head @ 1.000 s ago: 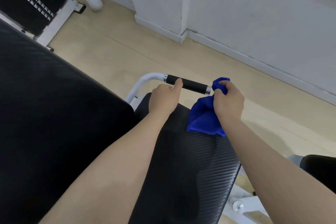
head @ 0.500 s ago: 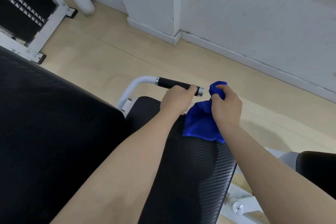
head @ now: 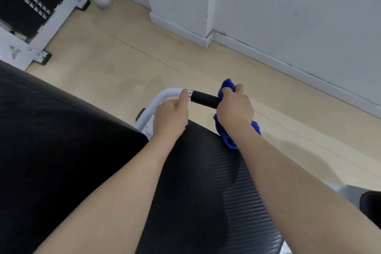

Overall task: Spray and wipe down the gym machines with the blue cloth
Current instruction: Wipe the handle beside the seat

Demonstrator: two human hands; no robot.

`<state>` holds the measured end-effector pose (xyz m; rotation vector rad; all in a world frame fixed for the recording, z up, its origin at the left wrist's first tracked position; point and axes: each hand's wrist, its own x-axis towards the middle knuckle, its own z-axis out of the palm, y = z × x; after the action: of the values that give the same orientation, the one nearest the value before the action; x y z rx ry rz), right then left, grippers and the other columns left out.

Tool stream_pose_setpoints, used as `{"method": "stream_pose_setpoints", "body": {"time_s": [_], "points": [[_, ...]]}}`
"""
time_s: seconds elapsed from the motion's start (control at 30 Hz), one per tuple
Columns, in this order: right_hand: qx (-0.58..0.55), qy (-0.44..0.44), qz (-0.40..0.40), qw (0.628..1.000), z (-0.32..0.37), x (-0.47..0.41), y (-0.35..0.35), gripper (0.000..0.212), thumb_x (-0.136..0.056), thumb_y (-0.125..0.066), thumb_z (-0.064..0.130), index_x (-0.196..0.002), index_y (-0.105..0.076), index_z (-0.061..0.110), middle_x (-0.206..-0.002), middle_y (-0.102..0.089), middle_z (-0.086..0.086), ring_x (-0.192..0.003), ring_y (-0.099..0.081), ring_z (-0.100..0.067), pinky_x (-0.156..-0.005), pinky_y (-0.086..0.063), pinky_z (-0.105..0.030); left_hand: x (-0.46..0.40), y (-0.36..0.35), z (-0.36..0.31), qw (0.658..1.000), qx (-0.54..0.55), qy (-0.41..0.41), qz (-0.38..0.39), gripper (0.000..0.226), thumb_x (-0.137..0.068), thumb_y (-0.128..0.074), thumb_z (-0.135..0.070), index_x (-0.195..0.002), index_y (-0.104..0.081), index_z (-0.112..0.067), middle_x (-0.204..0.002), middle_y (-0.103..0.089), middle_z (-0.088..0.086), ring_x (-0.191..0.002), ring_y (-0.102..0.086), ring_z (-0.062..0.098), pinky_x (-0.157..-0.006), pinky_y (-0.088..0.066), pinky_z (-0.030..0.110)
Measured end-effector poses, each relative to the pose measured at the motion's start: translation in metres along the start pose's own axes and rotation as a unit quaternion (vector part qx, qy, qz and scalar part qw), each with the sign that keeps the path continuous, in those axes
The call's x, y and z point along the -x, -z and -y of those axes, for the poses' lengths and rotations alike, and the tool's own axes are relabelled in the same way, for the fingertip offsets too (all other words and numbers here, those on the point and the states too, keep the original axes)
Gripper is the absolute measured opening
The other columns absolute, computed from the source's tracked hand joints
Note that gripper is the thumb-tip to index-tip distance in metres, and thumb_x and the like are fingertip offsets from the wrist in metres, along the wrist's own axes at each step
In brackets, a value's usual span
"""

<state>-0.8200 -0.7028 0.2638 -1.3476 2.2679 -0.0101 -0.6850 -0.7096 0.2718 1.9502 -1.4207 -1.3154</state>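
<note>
Pale wood floor (head: 127, 64), black seat pad (head: 206, 181) below. Right hand (head: 235, 109) fingers wrap blue cloth (head: 226, 85) around the handle grip's (head: 204, 99) outer end. Left hand (head: 171, 117) curls on white tube (head: 165, 94). Risk: bunched cloth slips off, leaving the grip's underside unwiped.

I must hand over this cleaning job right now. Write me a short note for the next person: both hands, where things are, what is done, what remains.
Left hand: grips the white bar beside the black handle grip.
Right hand: holds the blue cloth wrapped over the outer end of the grip.
Done: cannot tell from this view.
Left: wipe the inner part of the grip, still bare, the white bar and the black seat pad. No spray bottle is in view.
</note>
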Motion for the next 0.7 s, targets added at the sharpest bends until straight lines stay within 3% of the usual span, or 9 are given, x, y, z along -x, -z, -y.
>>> {"method": "stream_pose_setpoints", "body": {"time_s": [0.1, 0.2, 0.27, 0.4, 0.5, 0.7], "points": [[0.028, 0.073, 0.045, 0.996, 0.036, -0.007, -0.016, 0.034, -0.084, -0.051, 0.002, -0.117, -0.047, 0.01, -0.126, -0.036, -0.01, -0.084, -0.047, -0.027, -0.063, -0.037, -0.035, -0.009, -0.002, 0.007, 0.999, 0.037, 0.014, -0.019, 0.059, -0.096, -0.031, -0.045, -0.053, -0.047, -0.008, -0.054, -0.053, 0.007, -0.056, -0.052, 0.024, -0.071, -0.053, 0.048], [0.069, 0.121, 0.052, 0.989, 0.038, -0.013, -0.018, 0.036, -0.085, -0.051, 0.004, -0.12, -0.047, 0.011, -0.126, -0.036, -0.009, -0.075, -0.042, -0.024, -0.059, -0.035, -0.033, -0.011, -0.003, 0.011, 0.999, 0.037, -0.01, -0.03, 0.051, -0.089, -0.025, -0.043, -0.055, -0.046, -0.012, -0.054, -0.054, 0.008, -0.059, -0.052, 0.028, -0.072, -0.05, 0.051], [0.103, 0.11, 0.049, 0.987, 0.019, -0.01, -0.01, 0.037, -0.085, -0.05, 0.005, -0.121, -0.049, 0.013, -0.121, -0.039, -0.008, -0.072, -0.043, -0.023, -0.058, -0.036, -0.034, -0.009, 0.0, 0.013, 0.998, 0.053, -0.007, -0.032, 0.044, -0.085, -0.024, -0.038, -0.056, -0.044, -0.011, -0.051, -0.052, 0.006, -0.056, -0.049, 0.026, -0.068, -0.049, 0.048], [0.12, 0.019, 0.019, 0.992, -0.004, 0.002, 0.004, 0.028, -0.086, -0.046, 0.004, -0.113, -0.051, 0.01, -0.114, -0.041, -0.008, -0.057, -0.038, -0.02, -0.053, -0.033, -0.031, -0.008, 0.004, 0.014, 0.997, 0.075, 0.004, -0.036, 0.051, -0.096, -0.026, -0.022, -0.05, -0.042, -0.007, -0.044, -0.048, 0.001, -0.048, -0.046, 0.021, -0.063, -0.044, 0.038], [0.079, 0.034, 0.035, 0.996, 0.014, -0.007, -0.001, 0.028, -0.089, -0.045, 0.008, -0.116, -0.051, 0.011, -0.118, -0.041, -0.009, -0.068, -0.043, -0.025, -0.061, -0.036, -0.034, -0.009, 0.004, 0.015, 0.996, 0.084, 0.009, -0.041, 0.052, -0.097, -0.026, -0.019, -0.049, -0.043, -0.007, -0.045, -0.049, 0.002, -0.049, -0.046, 0.022, -0.065, -0.045, 0.039], [0.108, 0.125, 0.073, 0.984, 0.038, -0.02, -0.011, 0.034, -0.088, -0.046, 0.009, -0.121, -0.049, 0.014, -0.12, -0.042, -0.008, -0.07, -0.044, -0.024, -0.06, -0.036, -0.033, -0.005, 0.002, 0.014, 0.996, 0.079, -0.006, -0.043, 0.045, -0.091, -0.026, -0.025, -0.054, -0.043, -0.008, -0.048, -0.049, 0.001, -0.053, -0.046, 0.024, -0.063, -0.042, 0.04]]}}
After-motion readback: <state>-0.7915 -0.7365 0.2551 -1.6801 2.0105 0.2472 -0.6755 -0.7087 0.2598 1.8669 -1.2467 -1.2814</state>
